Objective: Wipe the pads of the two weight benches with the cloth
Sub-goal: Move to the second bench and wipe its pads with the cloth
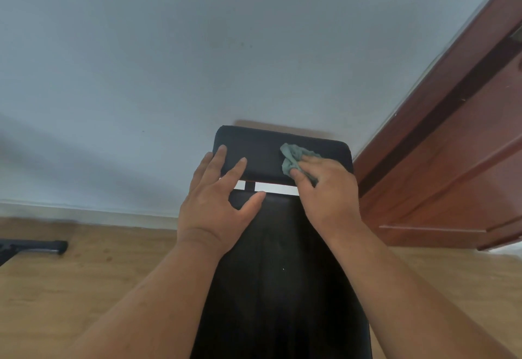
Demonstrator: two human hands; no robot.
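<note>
Two black pads lie in the centre: a short pad (282, 158) above a long pad (279, 274). Two hands, the left hand (217, 203) and right hand (324, 189). One green cloth (293, 158). One door (452, 146) at right. One black bar (34, 247) at lower left.

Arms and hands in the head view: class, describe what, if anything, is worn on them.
Both forearms are bare up to the bottom edge of the picture: no sleeves, gloves, watch or bracelet show. The left hand and the right hand show no rings on the fingers in view. Nails are short.
</note>
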